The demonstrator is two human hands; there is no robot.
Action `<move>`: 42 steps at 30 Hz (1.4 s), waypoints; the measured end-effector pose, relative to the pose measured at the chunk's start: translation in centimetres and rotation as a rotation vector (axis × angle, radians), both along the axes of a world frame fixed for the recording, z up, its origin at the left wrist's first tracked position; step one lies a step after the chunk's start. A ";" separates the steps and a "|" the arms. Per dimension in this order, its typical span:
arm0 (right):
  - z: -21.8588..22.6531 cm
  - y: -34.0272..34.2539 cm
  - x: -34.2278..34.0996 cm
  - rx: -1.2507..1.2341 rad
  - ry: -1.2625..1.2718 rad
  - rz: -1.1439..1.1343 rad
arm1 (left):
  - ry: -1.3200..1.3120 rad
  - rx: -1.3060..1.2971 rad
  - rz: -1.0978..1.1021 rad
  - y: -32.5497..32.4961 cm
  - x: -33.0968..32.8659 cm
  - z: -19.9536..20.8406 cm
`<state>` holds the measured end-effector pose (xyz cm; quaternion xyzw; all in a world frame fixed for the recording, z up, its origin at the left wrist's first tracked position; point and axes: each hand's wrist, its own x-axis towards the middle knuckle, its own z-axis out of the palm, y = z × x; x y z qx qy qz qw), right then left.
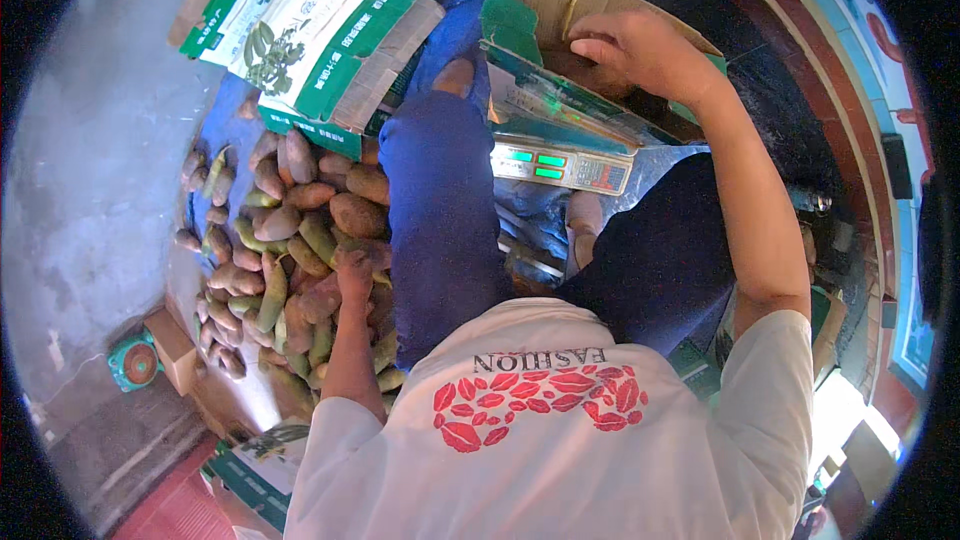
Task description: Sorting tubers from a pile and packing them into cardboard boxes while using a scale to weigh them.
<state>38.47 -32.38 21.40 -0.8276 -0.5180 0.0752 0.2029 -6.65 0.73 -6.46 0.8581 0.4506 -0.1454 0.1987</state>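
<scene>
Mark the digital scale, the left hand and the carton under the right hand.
Digital scale (562, 170): head view, on its display panel.
Left hand (354, 277): head view, on its back.
Carton (590, 107): head view, on its near wall.

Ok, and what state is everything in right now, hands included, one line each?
Brown and green oval produce: heaped loosely.
Tan-lined green cardboard box: open at the top.
Pale rectangular electronic scale: switched on, displays lit green.
Green-and-white printed cardboard carton: flaps sticking out.
Left bare hand: down at the produce, grip hidden.
Right bare hand: at the box's opening, fingers bent, grip unclear.
</scene>
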 end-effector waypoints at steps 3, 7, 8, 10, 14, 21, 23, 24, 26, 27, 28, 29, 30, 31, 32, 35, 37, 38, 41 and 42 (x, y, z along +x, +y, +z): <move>-0.2 0.3 -1.2 -0.015 0.125 0.034 | -0.123 0.033 0.000 -0.8 2.0 2.3; -1.1 1.2 -1.8 -0.035 0.121 0.107 | -0.048 0.286 -0.014 0.1 1.4 1.3; -1.1 1.3 -1.8 -0.038 0.124 0.113 | -0.075 0.318 -0.022 0.7 0.9 0.5; -0.8 1.8 -2.1 -0.021 0.152 0.119 | -0.063 0.160 0.064 3.0 -0.8 -2.0; -0.8 1.6 -1.9 -0.010 0.146 0.127 | 0.020 0.082 0.090 4.4 -1.9 -5.5; -0.2 1.3 -2.5 -0.122 0.316 0.046 | 0.231 -0.056 0.176 4.1 0.8 -4.3; 0.1 1.0 -2.6 -0.143 0.277 0.001 | 0.314 -0.070 0.208 3.5 2.5 -1.4; 0.4 1.2 -2.6 -0.148 0.276 0.005 | 0.393 -0.095 0.226 3.7 3.0 -1.4; 0.9 1.8 -2.7 -0.191 0.349 0.011 | 0.422 -0.104 0.131 5.1 1.1 -3.8; 0.9 1.7 -2.8 -0.209 0.344 0.000 | 0.424 -0.126 0.147 5.1 1.3 -5.2; 0.9 1.7 -2.9 -0.173 0.345 -0.015 | 0.426 -0.145 0.165 5.2 1.2 -6.7; 1.0 2.9 -2.8 -0.087 0.371 0.042 | 0.442 -0.109 0.231 7.7 -5.4 -11.3; 1.1 3.5 -2.6 -0.021 0.402 0.115 | 0.136 -0.261 0.439 10.8 -12.7 -12.7; -0.1 2.8 -2.0 0.064 0.458 0.133 | -0.181 -0.364 0.593 15.0 -19.5 -10.6; -0.1 2.9 -2.8 -0.045 0.412 0.031 | -0.193 -0.493 0.552 9.1 -12.4 -15.1; 0.6 1.8 -2.9 -0.107 0.288 -0.018 | 0.104 -0.411 0.294 3.6 -4.3 -6.3; 0.4 2.1 -2.7 -0.160 0.283 -0.008 | 0.070 -0.270 0.152 2.5 -6.5 -5.7; 0.4 2.3 -2.6 -0.221 0.270 -0.016 | 0.035 -0.140 -0.009 2.0 -7.5 -5.5; 0.4 2.7 -2.6 -0.171 0.352 -0.005 | 0.126 -0.401 0.274 1.3 -10.3 -6.2; 0.5 2.7 -2.7 -0.173 0.354 -0.001 | 0.165 -0.541 0.404 1.0 -10.8 -6.5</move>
